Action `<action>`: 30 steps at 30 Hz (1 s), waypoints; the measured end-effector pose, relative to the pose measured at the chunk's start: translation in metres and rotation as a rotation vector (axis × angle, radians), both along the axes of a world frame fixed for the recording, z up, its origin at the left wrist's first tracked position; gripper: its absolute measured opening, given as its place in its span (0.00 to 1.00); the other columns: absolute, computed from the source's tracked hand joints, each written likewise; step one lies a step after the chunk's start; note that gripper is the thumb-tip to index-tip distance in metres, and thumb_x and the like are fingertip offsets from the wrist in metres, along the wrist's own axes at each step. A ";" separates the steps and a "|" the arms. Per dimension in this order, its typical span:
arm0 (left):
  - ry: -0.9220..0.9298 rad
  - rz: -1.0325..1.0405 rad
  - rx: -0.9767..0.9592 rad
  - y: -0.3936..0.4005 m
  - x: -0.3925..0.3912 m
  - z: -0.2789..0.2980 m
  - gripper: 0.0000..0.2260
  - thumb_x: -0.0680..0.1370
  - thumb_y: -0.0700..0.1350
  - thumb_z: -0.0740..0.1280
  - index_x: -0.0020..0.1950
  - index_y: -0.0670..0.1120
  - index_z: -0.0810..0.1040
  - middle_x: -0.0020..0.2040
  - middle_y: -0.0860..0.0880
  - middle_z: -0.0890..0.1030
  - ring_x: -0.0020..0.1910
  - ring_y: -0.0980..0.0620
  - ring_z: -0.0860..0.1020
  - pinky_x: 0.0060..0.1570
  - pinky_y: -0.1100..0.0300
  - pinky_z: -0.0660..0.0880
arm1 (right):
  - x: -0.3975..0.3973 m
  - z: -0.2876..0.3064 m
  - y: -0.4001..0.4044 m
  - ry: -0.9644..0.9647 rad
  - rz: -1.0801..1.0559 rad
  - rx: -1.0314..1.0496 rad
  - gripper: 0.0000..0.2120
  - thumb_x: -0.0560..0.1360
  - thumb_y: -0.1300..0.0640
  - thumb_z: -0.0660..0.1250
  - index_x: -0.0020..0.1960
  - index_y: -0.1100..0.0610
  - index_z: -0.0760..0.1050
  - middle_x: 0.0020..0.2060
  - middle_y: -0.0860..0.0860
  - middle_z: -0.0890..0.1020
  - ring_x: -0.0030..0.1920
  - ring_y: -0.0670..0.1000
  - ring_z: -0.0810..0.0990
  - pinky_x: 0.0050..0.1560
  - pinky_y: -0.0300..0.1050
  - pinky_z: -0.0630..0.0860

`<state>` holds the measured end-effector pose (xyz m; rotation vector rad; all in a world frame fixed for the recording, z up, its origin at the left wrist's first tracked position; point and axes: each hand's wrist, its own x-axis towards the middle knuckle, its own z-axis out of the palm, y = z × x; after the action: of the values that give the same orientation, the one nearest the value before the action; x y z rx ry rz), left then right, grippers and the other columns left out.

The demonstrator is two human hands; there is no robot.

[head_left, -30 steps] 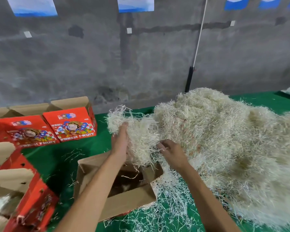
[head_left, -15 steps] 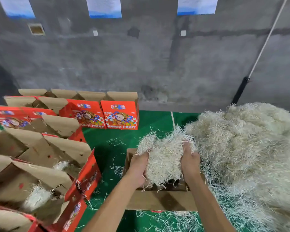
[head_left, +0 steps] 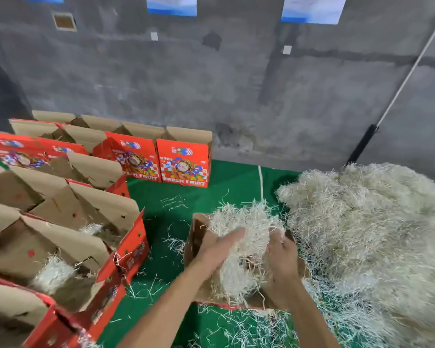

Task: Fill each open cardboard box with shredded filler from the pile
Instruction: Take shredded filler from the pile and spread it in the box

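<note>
An open cardboard box [head_left: 196,238] stands on the green table just left of the big pile of pale shredded filler [head_left: 367,237]. A clump of filler [head_left: 244,221] sits in the box's mouth and bulges above its rim. My left hand [head_left: 220,247] lies on the clump's left side with its fingers straight, pressing it. On the clump's right side my right hand [head_left: 281,257] presses down, its fingertips sunk in the shreds. The inside of the box is mostly hidden by the filler and my hands.
Several open red fruit boxes [head_left: 133,247] stand in rows at the left, some with filler inside. Two more red boxes [head_left: 183,163] stand at the back by the concrete wall. Loose shreds litter the green cloth [head_left: 234,177]. A black-footed pole [head_left: 362,144] leans behind the pile.
My hands pulled a clump off the pile, carried it left over the box, and have lowered it into the mouth. My left hand's fingers have straightened. The view has turned left.
</note>
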<state>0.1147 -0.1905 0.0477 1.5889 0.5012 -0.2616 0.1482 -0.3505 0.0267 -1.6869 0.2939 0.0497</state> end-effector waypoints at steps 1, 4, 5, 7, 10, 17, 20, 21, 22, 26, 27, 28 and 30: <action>-0.018 0.019 -0.001 0.011 0.002 0.000 0.56 0.54 0.80 0.70 0.75 0.55 0.61 0.74 0.55 0.62 0.76 0.48 0.61 0.69 0.53 0.62 | 0.003 0.002 -0.011 -0.056 0.020 -0.016 0.16 0.82 0.48 0.60 0.38 0.55 0.69 0.24 0.45 0.68 0.23 0.44 0.65 0.24 0.39 0.67; -0.035 0.145 -0.090 0.026 0.007 0.000 0.62 0.53 0.79 0.72 0.79 0.51 0.55 0.77 0.52 0.58 0.75 0.46 0.62 0.70 0.48 0.63 | 0.006 0.007 -0.021 -0.131 0.013 -0.069 0.19 0.80 0.46 0.61 0.32 0.51 0.66 0.23 0.44 0.66 0.23 0.46 0.62 0.22 0.39 0.62; -0.040 0.221 -0.144 0.028 0.009 -0.001 0.62 0.53 0.77 0.74 0.78 0.49 0.57 0.76 0.49 0.62 0.72 0.45 0.67 0.68 0.48 0.66 | 0.008 0.008 -0.020 -0.100 -0.096 0.027 0.17 0.80 0.46 0.60 0.35 0.52 0.68 0.26 0.46 0.69 0.25 0.45 0.64 0.24 0.39 0.64; -0.022 0.380 -0.290 0.032 0.013 -0.004 0.61 0.53 0.73 0.78 0.78 0.49 0.58 0.73 0.46 0.68 0.61 0.46 0.74 0.59 0.51 0.71 | 0.009 0.004 -0.019 0.010 -0.293 0.346 0.19 0.80 0.41 0.57 0.55 0.56 0.75 0.46 0.52 0.77 0.41 0.48 0.77 0.40 0.45 0.74; -0.004 0.366 -0.422 0.026 0.007 -0.012 0.59 0.53 0.75 0.75 0.79 0.56 0.57 0.75 0.51 0.66 0.71 0.47 0.67 0.70 0.45 0.62 | 0.000 -0.008 -0.005 0.206 -0.214 0.579 0.43 0.74 0.25 0.54 0.81 0.47 0.52 0.78 0.51 0.61 0.78 0.56 0.59 0.74 0.59 0.56; -0.011 0.220 -0.170 0.013 -0.002 -0.014 0.54 0.50 0.74 0.76 0.67 0.43 0.72 0.63 0.46 0.78 0.61 0.51 0.78 0.63 0.52 0.72 | -0.014 -0.009 0.012 0.280 0.001 0.169 0.18 0.81 0.39 0.61 0.64 0.50 0.70 0.56 0.60 0.80 0.43 0.46 0.78 0.47 0.49 0.77; -0.008 0.375 -0.161 0.057 0.002 -0.005 0.52 0.57 0.67 0.80 0.73 0.44 0.65 0.72 0.44 0.70 0.71 0.42 0.69 0.71 0.45 0.63 | -0.011 -0.002 -0.023 0.280 -0.117 0.354 0.25 0.76 0.38 0.67 0.70 0.41 0.64 0.67 0.53 0.73 0.53 0.52 0.74 0.52 0.59 0.71; -0.015 0.386 -0.165 0.062 0.003 -0.004 0.51 0.57 0.68 0.78 0.72 0.46 0.66 0.72 0.44 0.71 0.71 0.42 0.70 0.70 0.45 0.64 | -0.011 0.001 -0.025 0.272 -0.134 0.364 0.25 0.75 0.38 0.68 0.69 0.39 0.64 0.68 0.52 0.72 0.60 0.54 0.72 0.57 0.63 0.70; -0.024 0.390 -0.185 0.058 0.002 0.000 0.51 0.57 0.72 0.76 0.73 0.48 0.67 0.69 0.46 0.74 0.66 0.44 0.74 0.65 0.46 0.71 | -0.010 0.001 -0.020 0.280 -0.141 0.398 0.26 0.72 0.35 0.69 0.67 0.39 0.66 0.68 0.52 0.71 0.65 0.58 0.71 0.61 0.68 0.68; -0.016 0.268 -0.299 -0.004 -0.001 -0.003 0.49 0.58 0.84 0.60 0.75 0.61 0.65 0.61 0.55 0.78 0.44 0.56 0.78 0.38 0.60 0.78 | -0.020 -0.001 0.034 0.343 0.118 0.341 0.34 0.75 0.31 0.64 0.75 0.47 0.63 0.69 0.54 0.72 0.67 0.60 0.73 0.63 0.63 0.72; -0.010 0.274 -0.294 -0.014 -0.002 -0.006 0.49 0.62 0.82 0.60 0.76 0.57 0.63 0.65 0.52 0.75 0.52 0.53 0.79 0.48 0.54 0.78 | -0.024 -0.007 0.036 0.304 0.170 0.233 0.30 0.78 0.36 0.64 0.72 0.53 0.65 0.63 0.55 0.76 0.60 0.56 0.77 0.57 0.57 0.77; -0.013 0.330 -0.259 -0.014 -0.002 -0.007 0.47 0.66 0.79 0.61 0.77 0.52 0.63 0.63 0.50 0.77 0.54 0.51 0.79 0.51 0.52 0.79 | -0.025 -0.008 0.026 0.265 0.139 0.133 0.25 0.80 0.42 0.64 0.69 0.57 0.68 0.59 0.56 0.80 0.51 0.53 0.79 0.50 0.52 0.80; -0.030 0.518 -0.199 0.009 -0.001 -0.009 0.42 0.73 0.72 0.61 0.76 0.44 0.61 0.53 0.47 0.79 0.47 0.52 0.80 0.46 0.54 0.79 | -0.008 -0.004 0.004 0.309 -0.075 0.117 0.15 0.82 0.51 0.63 0.64 0.58 0.72 0.56 0.61 0.80 0.49 0.56 0.79 0.55 0.54 0.81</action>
<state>0.1136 -0.1810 0.0391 1.2193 0.8158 0.1041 0.1403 -0.3469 0.0224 -1.5488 0.5753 0.2682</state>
